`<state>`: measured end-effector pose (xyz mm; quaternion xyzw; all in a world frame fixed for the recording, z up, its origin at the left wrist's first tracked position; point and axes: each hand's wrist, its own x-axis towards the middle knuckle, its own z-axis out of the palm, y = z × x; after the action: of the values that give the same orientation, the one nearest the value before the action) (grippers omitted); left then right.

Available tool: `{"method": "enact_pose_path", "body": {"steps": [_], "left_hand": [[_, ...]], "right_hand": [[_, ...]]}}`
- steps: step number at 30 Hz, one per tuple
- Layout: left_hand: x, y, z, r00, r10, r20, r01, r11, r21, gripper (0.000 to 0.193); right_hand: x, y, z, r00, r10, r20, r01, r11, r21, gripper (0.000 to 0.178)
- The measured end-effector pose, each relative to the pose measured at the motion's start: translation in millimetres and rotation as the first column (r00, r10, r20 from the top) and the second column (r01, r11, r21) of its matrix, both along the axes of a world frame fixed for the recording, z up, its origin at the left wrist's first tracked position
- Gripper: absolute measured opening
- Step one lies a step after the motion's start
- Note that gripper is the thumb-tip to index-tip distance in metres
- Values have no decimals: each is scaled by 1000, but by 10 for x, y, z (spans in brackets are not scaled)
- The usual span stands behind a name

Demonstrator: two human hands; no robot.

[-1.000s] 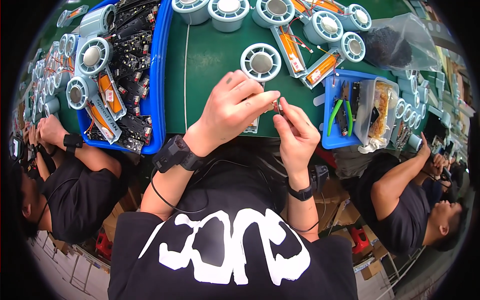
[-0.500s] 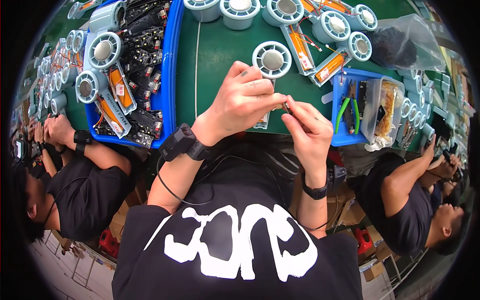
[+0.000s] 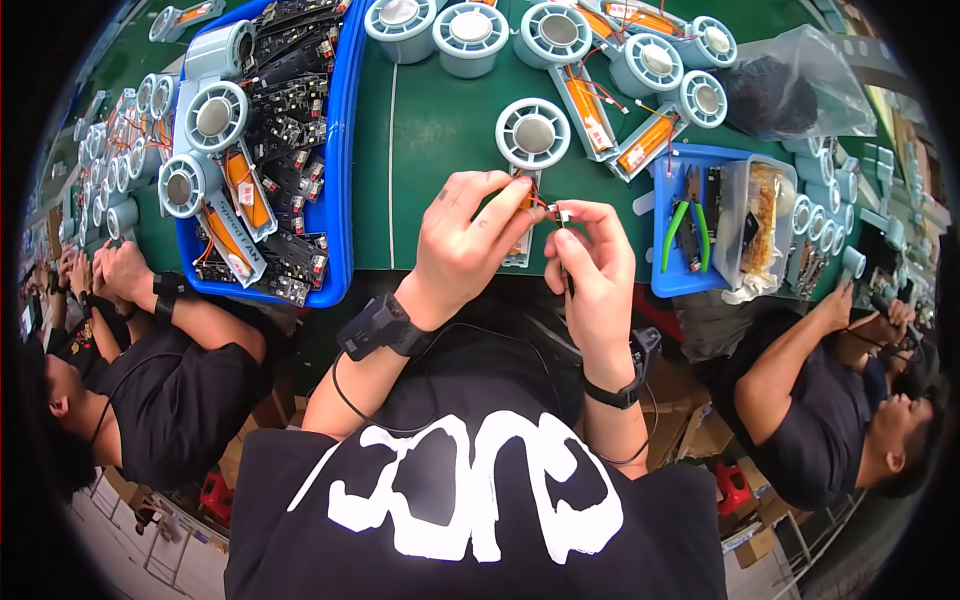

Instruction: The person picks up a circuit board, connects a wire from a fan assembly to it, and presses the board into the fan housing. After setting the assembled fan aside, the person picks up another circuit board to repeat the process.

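Note:
Right in front of me a pale blue fan housing (image 3: 533,133) with a round grey hub lies on the bench, its handle pointing toward me. My left hand (image 3: 462,235) is over that handle, thumb and fingers pinched on thin red wires (image 3: 540,200) that come from it. In my right hand (image 3: 598,270), between thumb and fingers, is a narrow black circuit board (image 3: 569,284). A small white connector (image 3: 563,215) shows at the board's upper end, close to the wires; whether they are joined is too small to tell. My left fingers partly hide the handle.
At left stands a blue bin (image 3: 345,150) of black circuit boards, with fan housings lying on top. More fan housings (image 3: 650,62) with orange batteries lie at the back. A blue tray (image 3: 685,285) at right holds green-handled pliers (image 3: 672,235). Co-workers sit on both sides.
Both hands have come lower and a little left. The left fingers now pinch the red wires, and the board in my right hand points down below the thumb.

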<state>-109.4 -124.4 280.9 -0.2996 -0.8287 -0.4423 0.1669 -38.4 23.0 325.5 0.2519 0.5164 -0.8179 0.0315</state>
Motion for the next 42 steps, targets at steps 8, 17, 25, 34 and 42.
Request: {"method": "enact_pose_path", "body": {"steps": [8,17,25,34,42], "left_hand": [[-87,-30,-38,997,-19,72,13,996,83,31],[-114,-34,223,999,14,-42,-27,951,-309,28],[-71,17,95,995,31,99,-31,1000,0,27],[-100,54,52,996,85,-7,-86,996,-36,22],[-46,210,186,808,210,550,-320,941,112,20]], "right_hand": [[-59,-10,-89,996,-84,17,86,969,-230,22],[-76,-259,-34,994,-51,-97,85,915,394,26],[-164,-271,-107,986,-52,-159,130,837,532,26],[-78,-316,-113,984,23,-175,119,648,753,31],[-120,-321,-117,960,142,-240,175,366,914,34]]}}
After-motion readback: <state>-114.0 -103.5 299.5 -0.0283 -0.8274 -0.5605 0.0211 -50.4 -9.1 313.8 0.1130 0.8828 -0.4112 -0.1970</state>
